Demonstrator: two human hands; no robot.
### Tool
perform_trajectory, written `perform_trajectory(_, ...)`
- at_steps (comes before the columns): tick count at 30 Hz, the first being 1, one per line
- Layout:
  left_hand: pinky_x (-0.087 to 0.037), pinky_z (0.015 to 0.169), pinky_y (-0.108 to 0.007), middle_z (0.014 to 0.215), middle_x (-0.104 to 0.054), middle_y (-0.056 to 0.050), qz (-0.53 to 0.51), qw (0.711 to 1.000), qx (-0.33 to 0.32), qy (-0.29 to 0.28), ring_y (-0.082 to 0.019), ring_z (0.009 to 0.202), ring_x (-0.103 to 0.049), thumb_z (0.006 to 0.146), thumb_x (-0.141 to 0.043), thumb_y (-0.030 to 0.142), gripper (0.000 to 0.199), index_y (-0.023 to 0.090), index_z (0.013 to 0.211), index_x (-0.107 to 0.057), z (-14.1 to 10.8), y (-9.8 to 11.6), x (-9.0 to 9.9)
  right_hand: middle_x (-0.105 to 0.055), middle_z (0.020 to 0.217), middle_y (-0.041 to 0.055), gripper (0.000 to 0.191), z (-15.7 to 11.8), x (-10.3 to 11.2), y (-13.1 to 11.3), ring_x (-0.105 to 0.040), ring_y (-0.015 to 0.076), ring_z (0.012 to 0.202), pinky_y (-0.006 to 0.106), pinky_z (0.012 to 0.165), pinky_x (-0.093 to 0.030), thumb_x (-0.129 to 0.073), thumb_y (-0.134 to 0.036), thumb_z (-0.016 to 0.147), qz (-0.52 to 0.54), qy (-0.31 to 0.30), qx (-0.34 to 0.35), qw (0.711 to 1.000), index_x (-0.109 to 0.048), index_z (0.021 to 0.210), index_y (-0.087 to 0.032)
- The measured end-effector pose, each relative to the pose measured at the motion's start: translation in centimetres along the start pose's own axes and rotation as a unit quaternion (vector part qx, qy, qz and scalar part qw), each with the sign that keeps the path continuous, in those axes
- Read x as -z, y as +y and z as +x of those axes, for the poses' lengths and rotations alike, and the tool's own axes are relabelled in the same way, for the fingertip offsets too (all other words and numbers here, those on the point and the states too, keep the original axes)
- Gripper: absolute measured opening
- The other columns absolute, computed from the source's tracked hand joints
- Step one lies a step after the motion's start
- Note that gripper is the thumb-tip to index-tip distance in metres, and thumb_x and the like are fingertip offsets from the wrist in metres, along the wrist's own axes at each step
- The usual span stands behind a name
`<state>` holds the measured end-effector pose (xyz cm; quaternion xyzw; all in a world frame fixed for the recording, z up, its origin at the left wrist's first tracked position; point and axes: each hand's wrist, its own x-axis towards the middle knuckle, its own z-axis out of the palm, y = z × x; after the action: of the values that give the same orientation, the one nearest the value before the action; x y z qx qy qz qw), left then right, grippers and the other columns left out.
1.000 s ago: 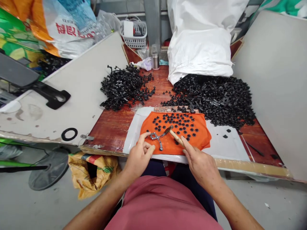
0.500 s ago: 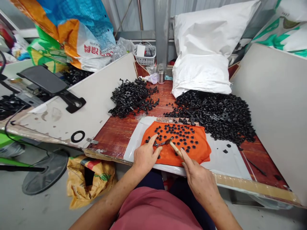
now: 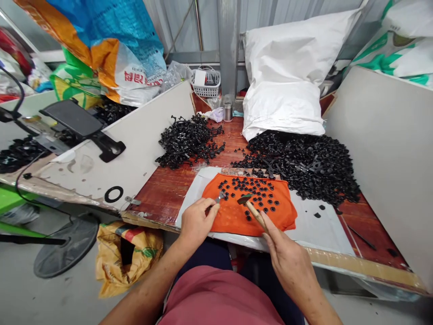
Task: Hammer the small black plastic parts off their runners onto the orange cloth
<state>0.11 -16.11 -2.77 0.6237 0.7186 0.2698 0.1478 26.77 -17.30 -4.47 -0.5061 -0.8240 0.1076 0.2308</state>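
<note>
In my left hand (image 3: 199, 220), thumb and fingers pinch a small dark flat strip (image 3: 220, 197) over the left part of an orange cloth (image 3: 225, 221). My right hand (image 3: 289, 255) grips the pale wooden handle of a small hammer (image 3: 256, 215), its dark head resting at or just above the middle of the cloth. Several small round black parts (image 3: 266, 196), each with a raised centre, lie spread over the cloth's upper and right areas. A gap separates the strip from the hammer head. White sheeting (image 3: 324, 228) lies beneath the cloth.
Behind the cloth, a large heap of black parts (image 3: 307, 162) lies at right and a smaller heap (image 3: 186, 140) at left. Beyond stand a white sack (image 3: 282, 85), a metal canister (image 3: 228, 112) and a basket (image 3: 206, 89). Side panels (image 3: 389, 158) bound the bench.
My left hand has moved left, away from the hammer, and its strip no longer meets the hammer head. Several black parts near that hand are gone from the cloth's left and lower areas.
</note>
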Motion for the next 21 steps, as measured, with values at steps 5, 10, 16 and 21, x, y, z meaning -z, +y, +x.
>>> perform_trajectory(5,-0.048,0.073,-0.028,0.077,-0.064,0.002,-0.005,1.000,0.018,-0.004,-0.016,0.073,-0.061,0.092,-0.054,0.028,0.010,0.024,0.095,-0.063,0.5,-2.1,1.2,-0.079,0.118,0.0047,0.057,-0.2,-0.4,-0.6,-0.079,0.0209,0.082,0.030,0.070,-0.064,-0.041,-0.022,0.106,0.034,-0.018,-0.001,0.999,-0.037,0.161,-0.034)
perform_trajectory(10,-0.048,0.087,-0.036,0.097,-0.067,-0.005,0.085,0.989,-0.108,-0.055,-0.023,0.094,-0.062,0.093,-0.062,0.043,0.023,0.022,0.104,-0.062,-0.5,-1.8,0.9,-0.080,0.111,0.0063,0.056,-0.7,-1.6,-1.3,-0.079,0.0223,0.082,0.031,0.068,-0.063,-0.044,-0.021,0.106,0.004,-0.062,-0.023,0.998,-0.040,0.160,-0.030)
perform_trajectory(16,-0.046,0.094,-0.047,0.099,-0.070,-0.012,0.183,0.949,-0.206,-0.154,-0.029,0.098,-0.061,0.098,-0.057,0.048,0.032,0.021,0.106,-0.072,-6.1,-4.1,-2.0,-0.080,0.111,0.0102,0.053,-0.6,-2.4,-1.5,-0.078,0.0244,0.083,0.035,0.073,-0.063,-0.045,-0.023,0.106,0.008,-0.119,-0.051,0.992,-0.044,0.159,-0.023)
perform_trajectory(21,-0.043,0.113,-0.042,0.137,-0.065,-0.012,0.052,0.893,-0.307,-0.323,-0.024,0.131,-0.056,0.104,-0.044,0.032,0.038,0.022,0.137,-0.062,-8.0,-5.3,-6.7,-0.072,0.133,0.0111,0.050,-1.8,-1.4,-0.5,-0.074,0.0233,0.108,0.036,0.096,-0.058,-0.046,-0.026,0.107,0.108,-0.083,-0.037,0.990,-0.047,0.156,-0.021)
